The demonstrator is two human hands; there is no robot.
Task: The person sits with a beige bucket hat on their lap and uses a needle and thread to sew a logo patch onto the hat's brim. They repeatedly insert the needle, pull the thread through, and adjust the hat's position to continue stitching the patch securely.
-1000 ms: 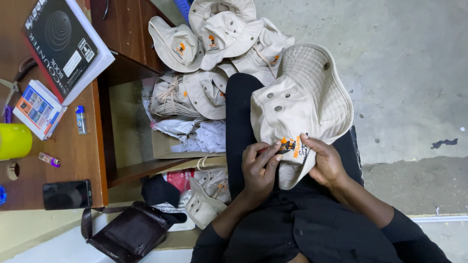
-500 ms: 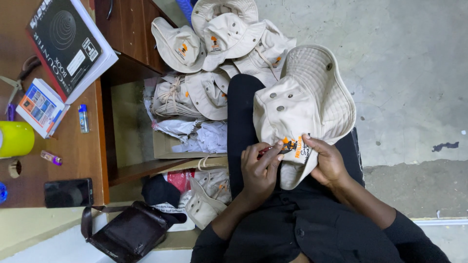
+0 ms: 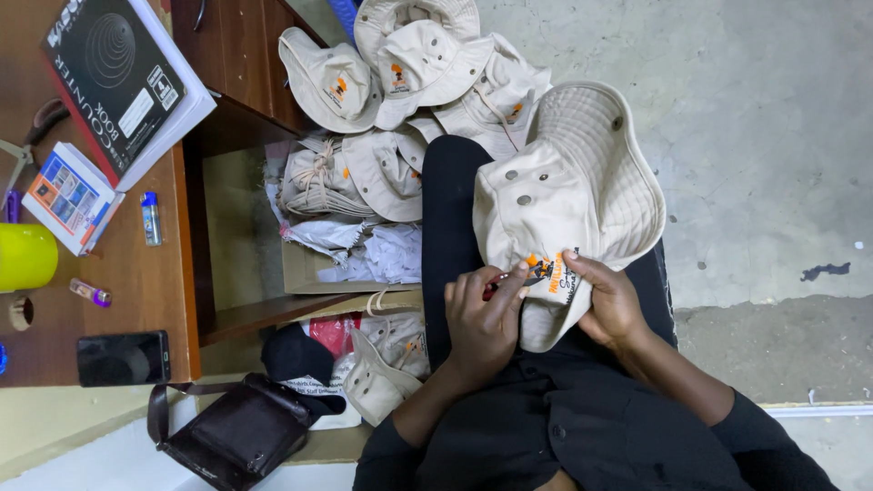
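Grey concrete floor [image 3: 755,136] fills the right of the view, with a brown wooden desk [image 3: 118,300] along the left and the person seated between them, dressed in black.

At the centre, the left hand [image 3: 482,318] pinches a small red-handled tool [image 3: 498,284] against the orange stitched patch [image 3: 546,270] on the front of a beige bucket hat [image 3: 568,195]. Its fingers are closed on the tool, whose tip cannot be made out. The right hand [image 3: 611,305] grips the lower edge of the hat just beside the patch, thumb on top, holding the cloth flat. The hat lies across the person's lap, crown toward the left hand, brim spread toward the floor.

Against half a second ago the left fingers have crept slightly closer to the patch; the hat and the right hand sit as they did. So the work looks mid-course, fine handling at the patch and nothing set aside.

Further out, a pile of like hats [image 3: 409,73] lies beyond the knees, more stuffed under the desk with crumpled paper [image 3: 373,255]. On the desk sit a black book [image 3: 114,73], a phone [image 3: 123,357] and a yellow cup [image 3: 25,256]. A brown bag [image 3: 236,436] rests on the floor.
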